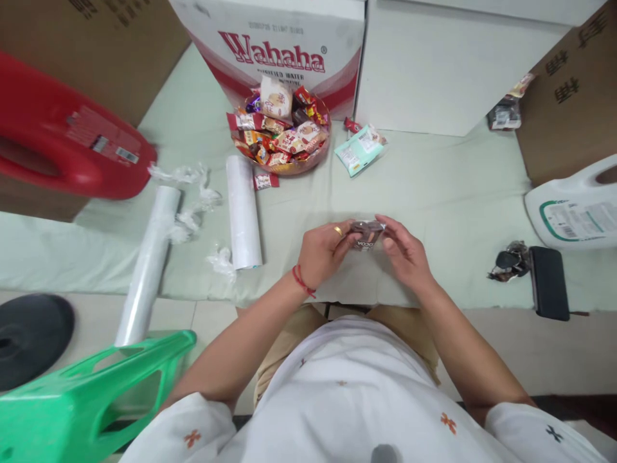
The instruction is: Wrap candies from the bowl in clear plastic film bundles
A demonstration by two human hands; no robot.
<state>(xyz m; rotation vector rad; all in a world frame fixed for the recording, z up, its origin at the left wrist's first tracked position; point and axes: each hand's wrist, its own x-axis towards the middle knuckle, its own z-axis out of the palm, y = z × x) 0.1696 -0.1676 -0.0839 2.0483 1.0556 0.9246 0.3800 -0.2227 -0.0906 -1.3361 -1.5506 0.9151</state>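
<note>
At the near edge of the table (463,212), left hand (321,254) pinches a brown cocoa packet (365,239) by one end, probably to steady it; right hand (407,255) has fingertips at its other end, cannot tell whether pinching. Bowl (293,169) of sweets (290,141) stands beyond, presumably leaving both hands room.
</note>
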